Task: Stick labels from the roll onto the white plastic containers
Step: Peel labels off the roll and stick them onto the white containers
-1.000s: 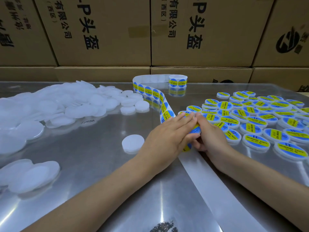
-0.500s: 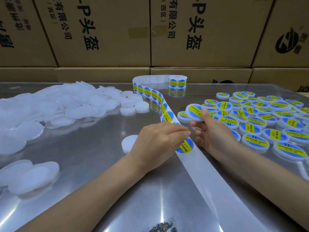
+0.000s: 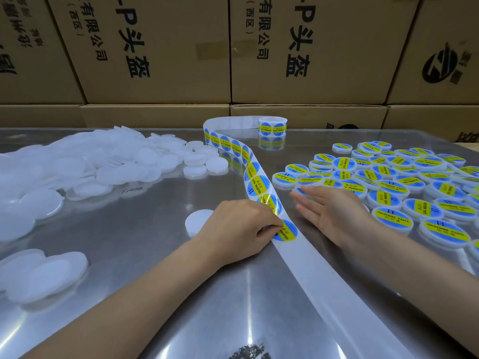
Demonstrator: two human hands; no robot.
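A: Progress check. On the right of the metal table (image 3: pixel 160 301) we count a large spread of labelled containers (image 3: pixel 394 193), each with a blue and yellow sticker on top. We judge that side done.

B: And what is left?

A: A big pile of plain white containers (image 3: pixel 85 164) on the left, plus a few more at the near left edge. One single white container (image 3: pixel 199 222) lies just beside our left hand, partly hidden behind it; we judge it is next in line. By eye a good share of the batch is unlabelled.

B: Label supply?

A: The roll (image 3: pixel 272 126) stands at the back by the cardboard boxes (image 3: pixel 160 47). Its strip (image 3: pixel 247 161) runs toward us with stickers on it. Below our hands the backing paper (image 3: pixel 334 283) is bare.

B: Hand pose?

A: Left hand (image 3: pixel 238 229) rests on the table, thumb and forefinger pinching the edge of the nearest label (image 3: pixel 286 230), which lies on the strip. Whether its edge is lifted yet, we cannot tell. Right hand (image 3: pixel 334 211) is flat, palm up, fingers straight and slightly apart, holding nothing, fingertips near the closest labelled containers.
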